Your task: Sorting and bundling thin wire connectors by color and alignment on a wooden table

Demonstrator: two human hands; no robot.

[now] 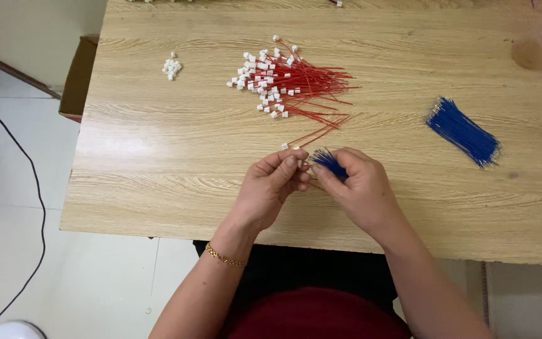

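Head view, left to right. A black cable point(29, 188) trails over the pale floor beside the wooden bench point(158, 163), and a brown cardboard box point(78, 75) sits against the bench's left edge. On the bench top lies one small cluster of loose white connectors point(171, 66), too small to count. Right of it lies one heap of red wires point(296, 85), each tipped with a white connector; the connectors gather at the left, so the long axes run left to right, with a few strands slanting down toward the hands. Nothing lies between this heap and the hands.

Near the bench's front edge, the left hand point(270, 187), a gold bracelet point(224, 257) at its wrist, has its fingers pinched on a red wire with a white connector point(298, 162). The right hand point(360, 188) touches it, fingers closed around one small bunch of blue wires point(330, 162) whose ends point up and left. Well apart at the right lies one larger bundle of blue wires point(464, 132), its long axis running from upper left to lower right.
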